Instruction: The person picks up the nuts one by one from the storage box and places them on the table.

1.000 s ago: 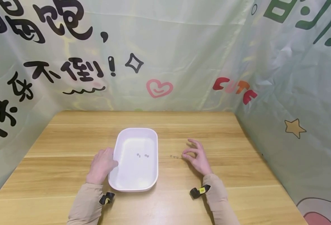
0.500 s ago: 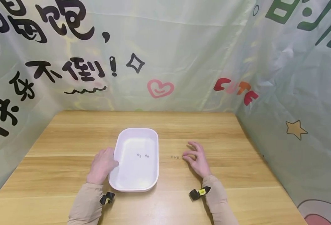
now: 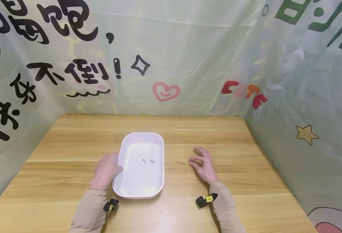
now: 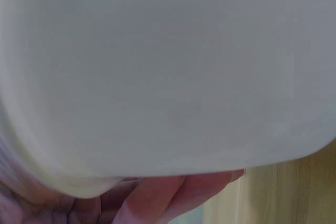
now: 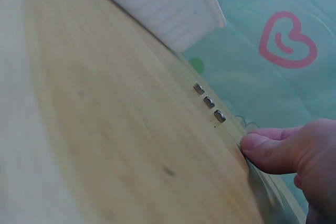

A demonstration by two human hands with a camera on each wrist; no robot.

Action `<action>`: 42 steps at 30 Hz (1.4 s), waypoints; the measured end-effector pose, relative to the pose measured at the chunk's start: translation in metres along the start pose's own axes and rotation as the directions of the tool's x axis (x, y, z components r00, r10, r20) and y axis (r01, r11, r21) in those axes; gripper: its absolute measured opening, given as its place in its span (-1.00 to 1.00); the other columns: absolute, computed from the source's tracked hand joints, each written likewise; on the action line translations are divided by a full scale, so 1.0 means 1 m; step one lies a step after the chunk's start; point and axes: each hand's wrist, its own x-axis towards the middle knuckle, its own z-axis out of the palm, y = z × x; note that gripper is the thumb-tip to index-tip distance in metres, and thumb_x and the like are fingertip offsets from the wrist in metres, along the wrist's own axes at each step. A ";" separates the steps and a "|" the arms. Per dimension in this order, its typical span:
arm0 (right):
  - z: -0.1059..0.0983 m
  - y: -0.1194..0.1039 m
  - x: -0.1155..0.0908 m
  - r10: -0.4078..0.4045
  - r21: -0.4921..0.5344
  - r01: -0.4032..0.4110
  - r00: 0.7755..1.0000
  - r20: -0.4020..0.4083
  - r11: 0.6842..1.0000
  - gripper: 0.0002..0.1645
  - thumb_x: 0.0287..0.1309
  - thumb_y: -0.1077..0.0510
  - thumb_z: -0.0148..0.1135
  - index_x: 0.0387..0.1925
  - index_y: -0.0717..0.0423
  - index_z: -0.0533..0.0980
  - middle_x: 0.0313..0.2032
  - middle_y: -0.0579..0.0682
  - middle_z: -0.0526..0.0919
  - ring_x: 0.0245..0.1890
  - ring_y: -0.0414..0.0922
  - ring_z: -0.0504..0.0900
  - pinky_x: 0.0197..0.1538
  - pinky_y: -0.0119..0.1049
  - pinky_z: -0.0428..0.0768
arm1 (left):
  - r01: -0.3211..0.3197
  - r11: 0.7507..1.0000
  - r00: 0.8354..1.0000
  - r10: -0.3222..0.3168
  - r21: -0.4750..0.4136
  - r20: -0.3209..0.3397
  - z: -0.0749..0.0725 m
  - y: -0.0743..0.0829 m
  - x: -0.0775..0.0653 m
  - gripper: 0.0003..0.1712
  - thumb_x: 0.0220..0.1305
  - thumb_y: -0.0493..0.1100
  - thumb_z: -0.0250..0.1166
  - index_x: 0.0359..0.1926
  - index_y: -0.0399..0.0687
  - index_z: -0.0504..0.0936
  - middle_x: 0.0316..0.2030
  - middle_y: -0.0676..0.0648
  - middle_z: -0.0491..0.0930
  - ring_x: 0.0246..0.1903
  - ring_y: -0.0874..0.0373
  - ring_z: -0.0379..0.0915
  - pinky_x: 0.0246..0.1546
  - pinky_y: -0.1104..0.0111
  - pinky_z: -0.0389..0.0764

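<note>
Three small metal nuts (image 5: 209,102) lie in a row on the tabletop (image 3: 176,213), just left of my right hand (image 3: 205,166), whose thumb and forefinger meet at the row's end; I can't tell whether they pinch anything. My left hand (image 3: 106,171), well apart, grips the white tray (image 3: 138,183) holding more nuts (image 3: 153,162).

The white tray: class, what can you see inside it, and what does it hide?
Inside the white tray, small pieces lie near the middle, too tiny to identify here. The table beneath it is covered, and the left hand's grip hides part of its rim.
</note>
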 end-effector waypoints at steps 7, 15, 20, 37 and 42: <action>0.000 -0.001 0.000 0.023 -0.008 -0.022 0.999 0.023 1.000 -0.91 -0.16 0.26 0.31 -0.49 0.06 0.62 0.12 0.16 0.38 0.27 0.16 0.07 0.27 0.16 -0.05 | -0.006 1.000 1.000 0.006 -0.001 -0.001 0.000 0.000 0.001 -0.84 -0.16 -0.31 0.15 -0.43 -0.26 0.50 -0.57 -0.10 0.44 -0.59 0.08 0.33 -0.67 0.37 0.29; -0.001 -0.003 -0.001 0.022 -0.017 -0.022 0.999 0.031 1.000 -0.92 -0.13 0.25 0.29 -0.47 0.07 0.63 0.13 0.16 0.37 0.27 0.16 0.06 0.28 0.13 -0.05 | 0.000 1.000 1.000 0.000 0.003 0.009 0.001 0.001 0.001 -0.82 -0.13 -0.31 0.16 -0.40 -0.28 0.50 -0.56 -0.10 0.45 -0.59 0.08 0.33 -0.66 0.38 0.30; -0.001 -0.003 -0.001 0.012 -0.023 -0.012 0.999 0.031 1.000 -0.91 -0.12 0.26 0.29 -0.46 0.06 0.64 0.12 0.16 0.38 0.27 0.16 0.06 0.28 0.12 -0.05 | 0.001 1.000 1.000 -0.001 -0.002 0.010 0.001 0.001 0.001 -0.82 -0.13 -0.31 0.16 -0.39 -0.29 0.50 -0.56 -0.10 0.46 -0.59 0.09 0.33 -0.67 0.39 0.31; -0.002 -0.004 -0.001 0.025 -0.024 -0.024 0.998 0.055 0.999 -0.88 -0.10 0.25 0.27 -0.43 0.04 0.64 0.13 0.14 0.38 0.28 0.15 0.04 0.28 0.13 -0.06 | 0.021 1.000 0.999 -0.021 -0.021 0.026 0.001 0.000 0.001 -0.76 -0.11 -0.31 0.18 -0.31 -0.31 0.51 -0.50 -0.13 0.50 -0.56 0.08 0.38 -0.63 0.38 0.36; -0.002 -0.004 -0.001 0.023 -0.024 -0.022 0.998 0.053 0.999 -0.88 -0.10 0.25 0.28 -0.43 0.04 0.65 0.13 0.14 0.39 0.28 0.14 0.04 0.28 0.12 -0.05 | 0.021 0.999 0.999 -0.020 -0.025 0.028 0.001 0.000 0.001 -0.75 -0.11 -0.32 0.18 -0.30 -0.31 0.52 -0.49 -0.14 0.52 -0.56 0.08 0.39 -0.63 0.38 0.38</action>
